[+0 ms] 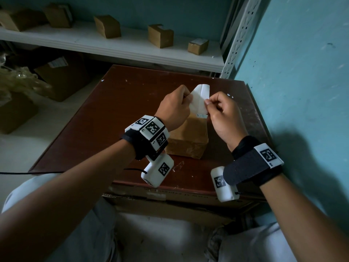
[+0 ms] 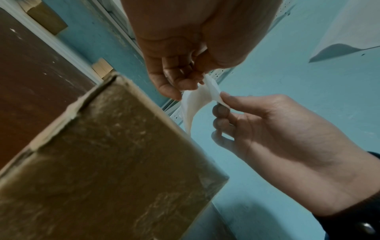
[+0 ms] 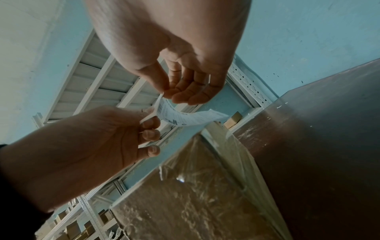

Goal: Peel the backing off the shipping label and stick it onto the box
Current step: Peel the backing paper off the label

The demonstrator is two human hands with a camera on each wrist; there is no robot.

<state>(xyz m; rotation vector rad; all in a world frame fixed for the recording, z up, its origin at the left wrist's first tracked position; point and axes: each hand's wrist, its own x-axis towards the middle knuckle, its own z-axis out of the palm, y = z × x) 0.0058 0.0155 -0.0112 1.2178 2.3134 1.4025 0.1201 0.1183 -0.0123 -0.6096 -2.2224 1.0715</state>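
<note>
A white shipping label [image 1: 200, 95] hangs in the air between both hands, above a brown cardboard box [image 1: 188, 135] that stands on the dark brown table [image 1: 113, 110]. My left hand [image 1: 186, 100] pinches the sheet's left edge, and my right hand [image 1: 207, 104] pinches its right edge. In the right wrist view the printed label [image 3: 189, 117] curves out from my right hand [image 3: 167, 95], while my left hand [image 3: 150, 117] pinches a thin white layer split from it. The left wrist view shows the sheet [image 2: 195, 100] spread in two layers above the box [image 2: 102, 162].
A white shelf [image 1: 132, 52] behind the table carries several small cardboard boxes. A turquoise wall [image 1: 292, 91] runs close along the table's right side. Large cartons [image 1: 62, 80] and crumpled plastic sit on the floor to the left.
</note>
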